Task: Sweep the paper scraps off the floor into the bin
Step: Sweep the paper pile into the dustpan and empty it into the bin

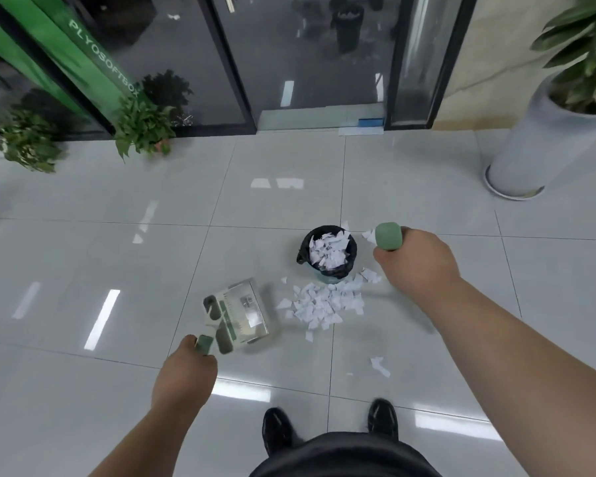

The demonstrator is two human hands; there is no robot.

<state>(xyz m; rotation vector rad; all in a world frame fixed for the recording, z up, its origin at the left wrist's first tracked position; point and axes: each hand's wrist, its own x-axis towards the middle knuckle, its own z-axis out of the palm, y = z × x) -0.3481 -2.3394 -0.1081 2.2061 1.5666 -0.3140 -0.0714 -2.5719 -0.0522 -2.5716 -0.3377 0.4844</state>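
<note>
Head view. Left hand (183, 370) curled tight round green handle of dustpan (236, 315); pan blurred, just left of scrap heap. Right hand (415, 259) clamped on green broom handle (388, 236), just right of bin (327, 254). Bin black-lined, scraps inside. Paper scraps (324, 301) heaped on tiles (117, 263) against bin's near side, between dustpan and right forearm. Stray scrap (380, 366) apart, nearer black shoes (382, 420).

1. An office lobby or entrance hall, by its look.
2. Black-framed glass doors (310, 63) stand beside a green panel (93, 53) lettered "PLYOSOFTBOX".
3. The floor (117, 256) is glossy pale tile.
4. Potted plants (141, 125) line the glass, and a tall grey planter (530, 142) stands nearby.
</note>
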